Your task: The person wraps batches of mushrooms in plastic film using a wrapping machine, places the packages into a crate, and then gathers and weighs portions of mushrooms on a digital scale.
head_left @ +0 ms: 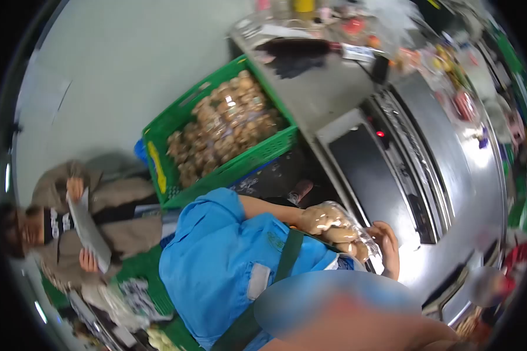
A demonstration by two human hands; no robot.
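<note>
A clear plastic pack of tan mushrooms (pixel 336 229) is held in front of my blue shirt, beside the edge of a steel machine. My left arm reaches to the pack's near end, and my left hand (pixel 306 220) lies against it with its fingers mostly hidden. At the other end, my right hand (pixel 387 248) curls its fingers round the edge of the film. Light glints off the plastic, so the single pieces are partly hard to make out.
A green crate (pixel 231 167) full of brown mushrooms, some in clear film, stands beside the steel counter (pixel 310 96). The machine has a dark plate (pixel 366 169) and a red light. A person in a brown jacket (pixel 123 234) holds papers at left. Wrapped produce (pixel 465 105) lies beyond.
</note>
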